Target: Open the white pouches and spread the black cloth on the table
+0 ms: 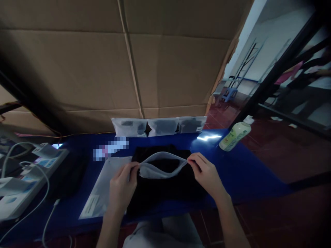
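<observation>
A frosted zip bag (155,173) is stretched between my hands, its mouth gaping in an oval. My left hand (123,184) pinches the left end of the mouth, and my right hand (204,170) pinches the right end. Below and around the bag lies a dark black cloth item (165,193) on the blue table (248,175); I cannot tell where bag and cloth meet. Another frosted bag (103,187) with a white label lies flat by my left hand, partly covered by it.
Several filled frosted bags, one of them a pale pouch (130,127), stand along the back by a cardboard wall (176,69). A bottle (236,134) stands at right. A power strip (33,186) with chargers and white cables occupies the left. People are in the right background.
</observation>
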Available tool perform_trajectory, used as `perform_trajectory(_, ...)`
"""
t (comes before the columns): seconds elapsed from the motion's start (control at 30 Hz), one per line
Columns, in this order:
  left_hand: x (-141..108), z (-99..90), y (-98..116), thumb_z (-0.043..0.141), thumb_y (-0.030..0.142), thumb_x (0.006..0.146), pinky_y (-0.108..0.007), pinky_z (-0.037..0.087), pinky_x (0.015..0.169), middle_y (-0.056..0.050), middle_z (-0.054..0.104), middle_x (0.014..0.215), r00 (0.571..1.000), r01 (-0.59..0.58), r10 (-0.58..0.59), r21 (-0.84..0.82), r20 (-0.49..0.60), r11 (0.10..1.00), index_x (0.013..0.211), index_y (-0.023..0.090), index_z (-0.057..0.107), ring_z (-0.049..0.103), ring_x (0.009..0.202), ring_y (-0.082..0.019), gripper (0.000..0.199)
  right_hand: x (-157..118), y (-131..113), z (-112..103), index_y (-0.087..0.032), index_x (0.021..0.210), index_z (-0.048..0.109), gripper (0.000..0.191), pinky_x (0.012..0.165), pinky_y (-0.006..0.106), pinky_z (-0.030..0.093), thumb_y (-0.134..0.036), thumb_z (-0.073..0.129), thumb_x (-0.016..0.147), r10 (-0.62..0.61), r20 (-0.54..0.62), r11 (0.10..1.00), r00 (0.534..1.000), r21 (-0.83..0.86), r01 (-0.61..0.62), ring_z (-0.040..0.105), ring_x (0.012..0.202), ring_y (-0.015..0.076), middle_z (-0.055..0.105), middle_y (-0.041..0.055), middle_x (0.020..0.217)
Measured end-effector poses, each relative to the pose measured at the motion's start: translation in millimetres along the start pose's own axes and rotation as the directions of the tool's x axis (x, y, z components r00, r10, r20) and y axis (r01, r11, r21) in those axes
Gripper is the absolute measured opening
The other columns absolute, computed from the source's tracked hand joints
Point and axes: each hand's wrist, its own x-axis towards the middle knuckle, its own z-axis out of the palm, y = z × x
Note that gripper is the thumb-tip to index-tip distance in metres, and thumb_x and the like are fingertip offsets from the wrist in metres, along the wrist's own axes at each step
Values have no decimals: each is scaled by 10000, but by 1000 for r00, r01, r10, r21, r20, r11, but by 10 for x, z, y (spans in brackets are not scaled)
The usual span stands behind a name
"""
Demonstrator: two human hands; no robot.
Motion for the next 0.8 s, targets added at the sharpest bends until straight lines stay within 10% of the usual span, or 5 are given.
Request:
perform_trajectory(0.2, -303, -117, 112, 551, 179, 915, -251, 542, 770, 16, 714, 889, 999, 4, 0, -108, 36, 994, 931, 242, 629, 690, 822, -140, 101, -64, -381, -128, -251, 1060, 618, 160, 876, 417, 528, -209, 532, 932, -70, 56, 997, 996, 21, 69, 590, 1056, 233, 598, 83, 1159)
perform_trajectory(0.4, -334, -154, 153, 534, 165, 917, -274, 550, 775, -11, 708, 917, 996, -19, 31, -142, 85, 990, 890, 235, 623, 682, 847, -150, 117, 113, -600, 49, -220, 1267, 578, 525, 972, 562, 490, -247, 732, 765, -198, 346, 943, 917, -187, 274, 296, 1405, 389, 371, 157, 1507)
perform_trajectory(0.6, -436, -209, 162, 488, 319, 949, -361, 526, 834, -62, 696, 954, 974, -28, 89, -282, 208, 959, 902, 225, 633, 650, 936, -207, 179, 123, -533, 407, -130, 930, 715, 292, 968, 557, 484, -32, 724, 654, -168, 454, 874, 875, -341, 345, 585, 1150, 377, 654, 212, 1134)
perform_trajectory(0.8, -264, -451, 37, 272, 443, 1004, -383, 520, 879, -71, 723, 979, 903, 407, -315, -348, 290, 845, 901, 214, 689, 666, 957, -228, 487, 129, -574, 92, -184, 1021, 701, 369, 1007, 496, 488, 39, 497, 809, -423, 279, 862, 862, -168, 478, 568, 1192, 277, 621, 136, 1229)
